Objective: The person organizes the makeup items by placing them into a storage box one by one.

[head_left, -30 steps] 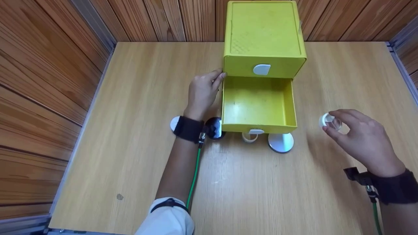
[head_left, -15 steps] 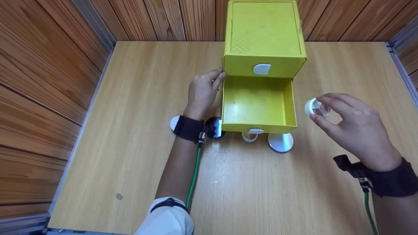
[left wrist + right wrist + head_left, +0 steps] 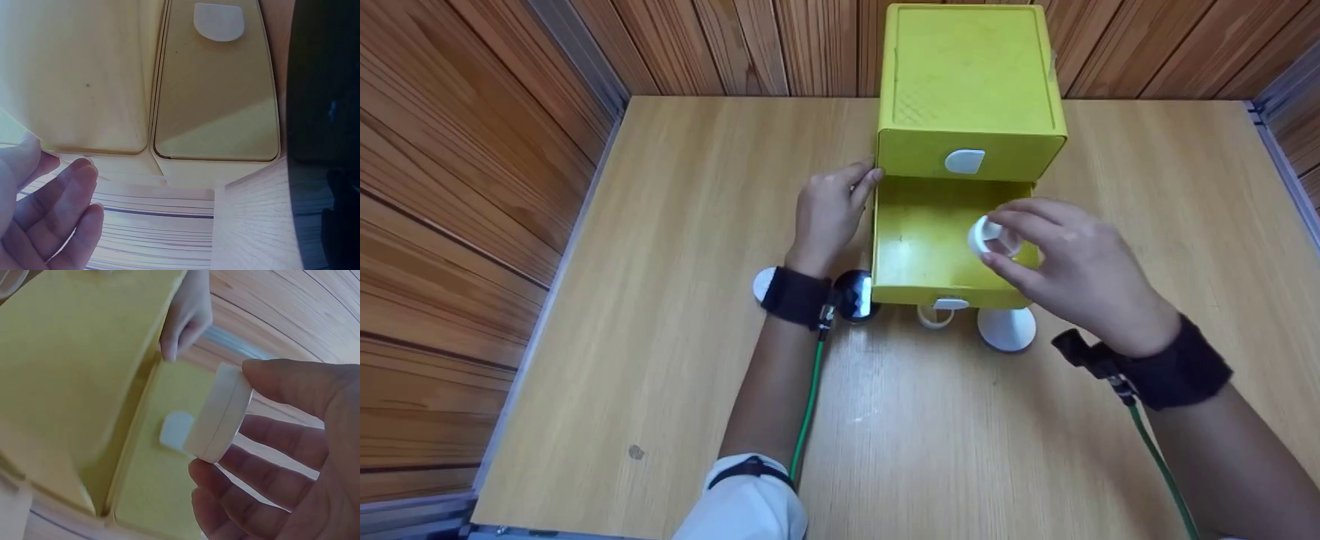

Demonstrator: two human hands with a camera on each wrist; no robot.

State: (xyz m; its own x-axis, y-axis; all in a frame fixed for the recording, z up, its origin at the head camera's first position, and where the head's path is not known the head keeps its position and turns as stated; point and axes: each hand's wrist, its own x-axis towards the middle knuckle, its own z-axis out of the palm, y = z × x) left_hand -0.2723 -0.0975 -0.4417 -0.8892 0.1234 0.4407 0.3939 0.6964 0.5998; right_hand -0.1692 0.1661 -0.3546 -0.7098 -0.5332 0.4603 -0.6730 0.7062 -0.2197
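Wooden table (image 3: 922,442), yellow drawer unit (image 3: 971,82), pale disc (image 3: 1006,331)

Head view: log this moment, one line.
right hand: pinches white round case over open lower drawer; left hand: touches yellow cabinet; upper drawer: closed

Soft shadows cross the tabletop (image 3: 945,420); wrist views look washed-out.

From my three camera feeds, I can read no text, label, brand, number or sign on anything.
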